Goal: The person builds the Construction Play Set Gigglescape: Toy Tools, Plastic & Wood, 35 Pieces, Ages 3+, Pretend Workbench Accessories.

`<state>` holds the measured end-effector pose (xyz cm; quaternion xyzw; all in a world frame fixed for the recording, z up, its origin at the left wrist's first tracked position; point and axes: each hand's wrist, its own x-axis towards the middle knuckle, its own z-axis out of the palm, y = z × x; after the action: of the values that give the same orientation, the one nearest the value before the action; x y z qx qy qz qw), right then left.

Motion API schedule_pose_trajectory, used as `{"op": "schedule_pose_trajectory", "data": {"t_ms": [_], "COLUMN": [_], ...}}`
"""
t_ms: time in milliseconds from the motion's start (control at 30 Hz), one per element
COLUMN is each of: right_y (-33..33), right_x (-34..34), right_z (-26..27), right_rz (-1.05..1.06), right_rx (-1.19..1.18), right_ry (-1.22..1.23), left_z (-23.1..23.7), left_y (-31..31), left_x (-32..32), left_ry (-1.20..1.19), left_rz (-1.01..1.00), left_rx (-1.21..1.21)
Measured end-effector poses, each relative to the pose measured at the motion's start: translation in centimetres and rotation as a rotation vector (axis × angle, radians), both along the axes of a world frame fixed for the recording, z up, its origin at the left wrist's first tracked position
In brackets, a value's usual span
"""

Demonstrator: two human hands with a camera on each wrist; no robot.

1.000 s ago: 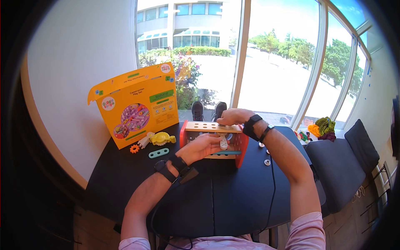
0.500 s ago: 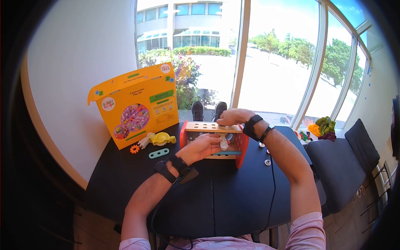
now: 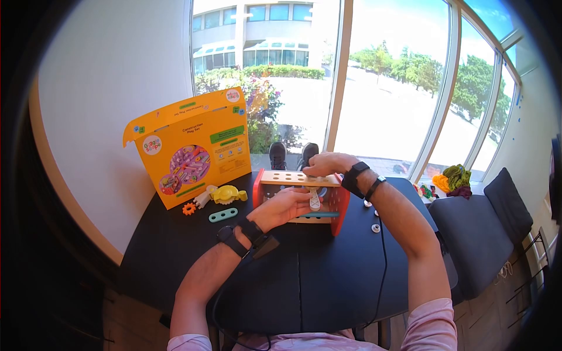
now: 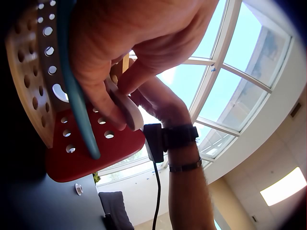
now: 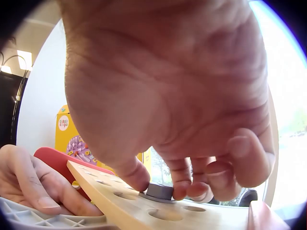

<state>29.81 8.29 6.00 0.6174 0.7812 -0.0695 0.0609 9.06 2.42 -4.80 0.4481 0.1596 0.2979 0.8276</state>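
Yellow box point(image 3: 196, 152), toy bench point(image 3: 339, 212) on black table point(image 3: 333, 266)

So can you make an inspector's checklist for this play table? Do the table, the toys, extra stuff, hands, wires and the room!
Surface: black table, with a seam running down it.
Job's things: toy workbench standing on the table; grey bolt at its holed wooden top; pale latticed piece in front.
Clutter: orange gear, yellow piece and teal strip before the yellow box; small white pieces right of the workbench.
Left hand: pinches the latticed piece.
Right hand: pinches the bolt.
Cables: black cable down the table's right side.
Surroundings: big windows ahead, dark chair at right.
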Motion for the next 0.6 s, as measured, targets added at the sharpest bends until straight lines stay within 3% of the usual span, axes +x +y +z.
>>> {"op": "schedule_pose_trajectory", "data": {"t_ms": [600], "right_y": [0.47], "right_x": [-0.4], "right_z": [-0.24], "right_rz": [0.062], "right_rx": [0.004], "right_ry": [-0.096], "left_z": [-0.46], "left_y": [0.39], "left_x": [0.21], "left_ry": [-0.008], "left_rz": [-0.001], "left_rx": [-0.011]}}
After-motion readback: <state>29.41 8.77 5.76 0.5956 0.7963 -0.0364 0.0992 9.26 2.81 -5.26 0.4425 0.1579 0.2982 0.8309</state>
